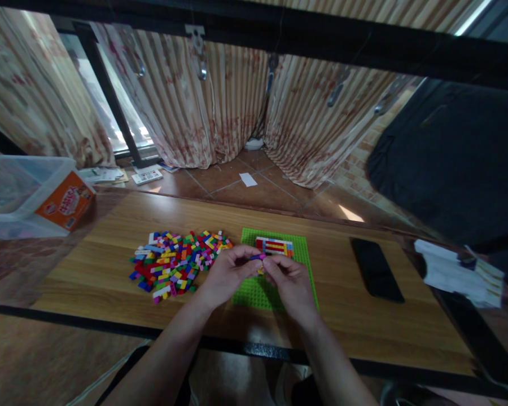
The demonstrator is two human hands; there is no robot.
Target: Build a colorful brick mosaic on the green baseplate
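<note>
My left hand [231, 274] and my right hand [288, 280] meet above a green baseplate [248, 293]. Between their fingertips are small purple and blue toy bricks [259, 256], pinched from both sides. A bit of yellow shows just below the fingers; whether it is held or lies on the plate I cannot tell. Behind my hands, a low build of red, white, yellow and blue bricks [275, 245] sits on the far part of the baseplate, partly covered by my fingers. To the left of my left hand spreads a pile of loose colourful bricks [180, 259].
A black phone [376, 269] lies on the wooden table [334, 316] to the right. Papers [457, 270] are at the far right. Left of the table stands a clear plastic bin [25, 192] with an orange label. Curtains [232, 101] hang beyond the far edge.
</note>
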